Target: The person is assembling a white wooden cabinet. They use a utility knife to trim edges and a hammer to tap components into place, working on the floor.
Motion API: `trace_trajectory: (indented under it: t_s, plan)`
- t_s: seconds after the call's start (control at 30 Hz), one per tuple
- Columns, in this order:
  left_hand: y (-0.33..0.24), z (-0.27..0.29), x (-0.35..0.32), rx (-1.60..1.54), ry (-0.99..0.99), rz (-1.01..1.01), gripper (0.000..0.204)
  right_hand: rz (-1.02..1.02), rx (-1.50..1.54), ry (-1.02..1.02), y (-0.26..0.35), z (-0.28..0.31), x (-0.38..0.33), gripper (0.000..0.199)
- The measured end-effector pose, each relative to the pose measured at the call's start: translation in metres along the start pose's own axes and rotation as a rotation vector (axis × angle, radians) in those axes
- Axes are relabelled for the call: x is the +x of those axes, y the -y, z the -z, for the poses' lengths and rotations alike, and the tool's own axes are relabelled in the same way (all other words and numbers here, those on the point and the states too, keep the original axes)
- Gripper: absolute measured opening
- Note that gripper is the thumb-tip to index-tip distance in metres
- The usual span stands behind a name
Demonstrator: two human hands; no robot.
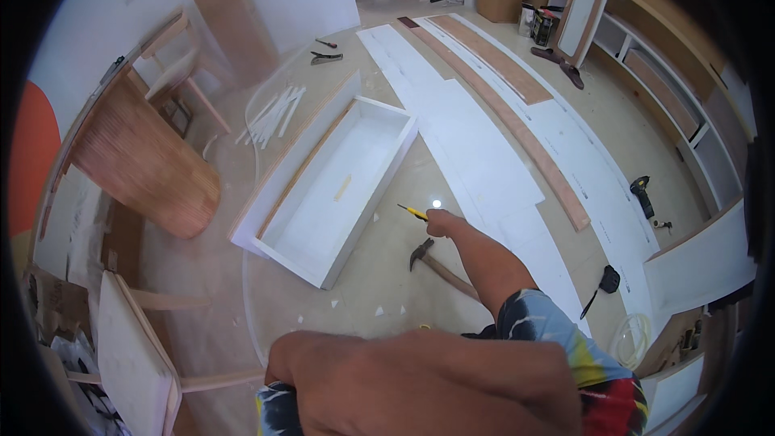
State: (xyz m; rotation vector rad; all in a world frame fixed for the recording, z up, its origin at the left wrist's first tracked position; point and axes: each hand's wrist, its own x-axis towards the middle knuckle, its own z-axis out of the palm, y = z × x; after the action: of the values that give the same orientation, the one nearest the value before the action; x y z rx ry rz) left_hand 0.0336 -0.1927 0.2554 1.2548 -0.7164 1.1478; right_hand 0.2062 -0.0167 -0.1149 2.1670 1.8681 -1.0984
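I make out yellow on the slim tool [417, 213], white on the drawer box [361, 216] and the long panels [484, 141], brown on the narrow strip [565, 198]. Over my link the ribbed pedestal [149, 161] reads orange-brown, 2 slippers [571, 75] dull maroon, the print shorts [557, 319] blue, yellow, red and black.

You have bare floor [391, 226] between your right hand [440, 223], its yellow tool [414, 211] jutting left, and the box [363, 206]; the box's raised walls bar a low sweep farther left. On the near side, the hammer [421, 253] lies close by your forearm [487, 257]. To the right, you can pass over the flat boards [476, 145], with the drill [642, 196] beyond. The pedestal [157, 161] and chair [133, 351] block the left.
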Motion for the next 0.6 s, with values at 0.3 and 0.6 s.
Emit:
trace_trajectory:
  t_s: [0.3, 0.6]
  plan:
    - [-0.025, 0.068, -0.018, 0.503, 0.242, 0.625, 0.013, 0.069, -0.080, -0.164, -0.028, -0.019, 0.032, 0.032]
    - [0.031, 0.308, -0.248, 1.730, -0.183, 1.349, 0.074, 0.009, 0.020, -0.287, -0.001, -0.008, 0.021, 0.029]
